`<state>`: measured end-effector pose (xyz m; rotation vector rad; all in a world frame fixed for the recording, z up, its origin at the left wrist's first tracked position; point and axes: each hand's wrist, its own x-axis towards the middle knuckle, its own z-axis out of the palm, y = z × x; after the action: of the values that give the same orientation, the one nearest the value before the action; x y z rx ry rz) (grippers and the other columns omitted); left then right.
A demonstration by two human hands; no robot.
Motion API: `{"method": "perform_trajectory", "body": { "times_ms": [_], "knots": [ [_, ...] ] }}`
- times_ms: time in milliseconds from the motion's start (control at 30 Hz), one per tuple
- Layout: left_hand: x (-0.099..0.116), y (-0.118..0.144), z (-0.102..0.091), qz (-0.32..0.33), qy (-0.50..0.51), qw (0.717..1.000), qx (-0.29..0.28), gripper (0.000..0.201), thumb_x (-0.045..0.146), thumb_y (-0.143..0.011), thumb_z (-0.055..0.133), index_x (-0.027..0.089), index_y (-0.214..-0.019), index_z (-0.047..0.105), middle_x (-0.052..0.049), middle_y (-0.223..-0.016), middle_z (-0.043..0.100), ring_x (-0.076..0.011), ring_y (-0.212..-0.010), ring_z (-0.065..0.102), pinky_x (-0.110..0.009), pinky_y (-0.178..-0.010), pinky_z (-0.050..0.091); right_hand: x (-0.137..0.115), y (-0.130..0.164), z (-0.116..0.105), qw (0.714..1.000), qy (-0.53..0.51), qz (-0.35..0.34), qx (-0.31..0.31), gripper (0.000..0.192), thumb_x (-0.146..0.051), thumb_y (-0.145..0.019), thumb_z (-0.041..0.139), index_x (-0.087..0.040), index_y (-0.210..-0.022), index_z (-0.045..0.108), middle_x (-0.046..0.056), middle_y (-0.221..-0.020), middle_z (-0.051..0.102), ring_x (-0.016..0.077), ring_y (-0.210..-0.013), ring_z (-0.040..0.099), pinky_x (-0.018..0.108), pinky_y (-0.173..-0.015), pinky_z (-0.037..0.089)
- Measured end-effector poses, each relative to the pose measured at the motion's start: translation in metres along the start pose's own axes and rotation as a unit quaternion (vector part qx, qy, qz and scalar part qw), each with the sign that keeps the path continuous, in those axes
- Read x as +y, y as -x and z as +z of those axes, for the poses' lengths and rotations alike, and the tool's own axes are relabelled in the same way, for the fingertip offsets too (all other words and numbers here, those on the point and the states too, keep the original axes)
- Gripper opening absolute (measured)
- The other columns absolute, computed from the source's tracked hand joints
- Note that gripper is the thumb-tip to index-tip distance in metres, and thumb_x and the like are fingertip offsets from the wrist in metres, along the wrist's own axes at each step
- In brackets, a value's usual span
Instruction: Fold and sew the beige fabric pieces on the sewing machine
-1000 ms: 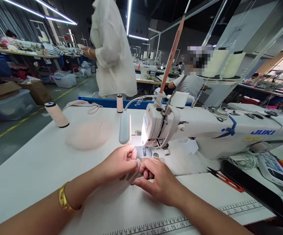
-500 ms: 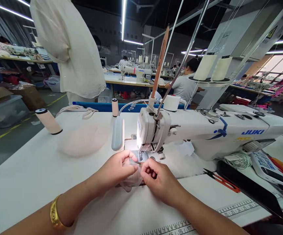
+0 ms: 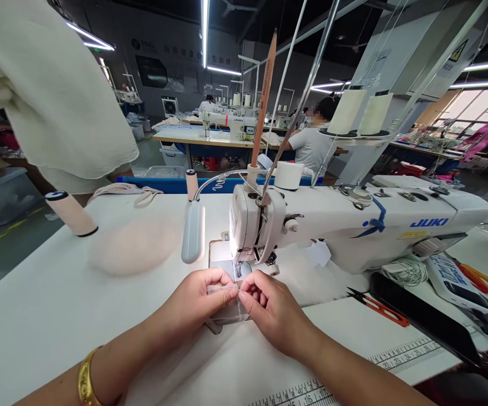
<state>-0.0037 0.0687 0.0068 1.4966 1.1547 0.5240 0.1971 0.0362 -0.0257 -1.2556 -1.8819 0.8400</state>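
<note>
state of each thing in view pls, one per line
left hand: pinching the sheer fabric piece
right hand: pinching the same piece
sheer fabric piece: held flat, just before the presser foot
machine lamp: lit
thread snips: lying on the table
nearest thread cone: tilted

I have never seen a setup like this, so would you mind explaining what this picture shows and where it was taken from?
The picture comes from a camera worn on a person's head, looking forward and down, so the two bare arms at the bottom are that person's own. The left hand and right hand together pinch a small piece of sheer fabric just in front of the needle of a white JUKI sewing machine. On the white table lie a pale pink pile of fabric, a thread spool, red thread snips and a printed ruler along the near edge. Another person in a white garment stands behind the table.
</note>
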Motion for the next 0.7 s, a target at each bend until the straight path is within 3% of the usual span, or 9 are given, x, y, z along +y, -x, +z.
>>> {"method": "perform_trajectory", "body": {
  "times_ms": [400, 700],
  "knots": [
    [-0.0009, 0.0020, 0.0005, -0.004, 0.021, 0.999, -0.040, 0.029, 0.047, -0.081, 0.071, 0.018, -0.083, 0.066, 0.001, -0.074, 0.056, -0.0157, -0.068, 0.055, -0.027, -0.057, 0.055, 0.0000, -0.0001, -0.0013, 0.999, 0.024, -0.031, 0.017, 0.011, -0.026, -0.097, 0.052, -0.024, -0.086, 0.054, -0.003, -0.070, 0.058, 0.0170, -0.069, 0.055, 0.028, -0.064, 0.039],
    [-0.0044, -0.0001, 0.0012, 0.039, -0.028, 0.999, -0.003, 0.027, 0.046, -0.084, 0.067, 0.019, -0.081, 0.070, 0.001, -0.070, 0.062, -0.0156, -0.063, 0.056, -0.024, -0.055, 0.049, 0.0002, 0.0013, -0.0018, 1.000, 0.002, -0.028, 0.014, 0.012, -0.033, -0.099, 0.055, -0.023, -0.097, 0.060, 0.000, -0.081, 0.063, 0.0173, -0.074, 0.057, 0.029, -0.067, 0.043]
  ]
}}
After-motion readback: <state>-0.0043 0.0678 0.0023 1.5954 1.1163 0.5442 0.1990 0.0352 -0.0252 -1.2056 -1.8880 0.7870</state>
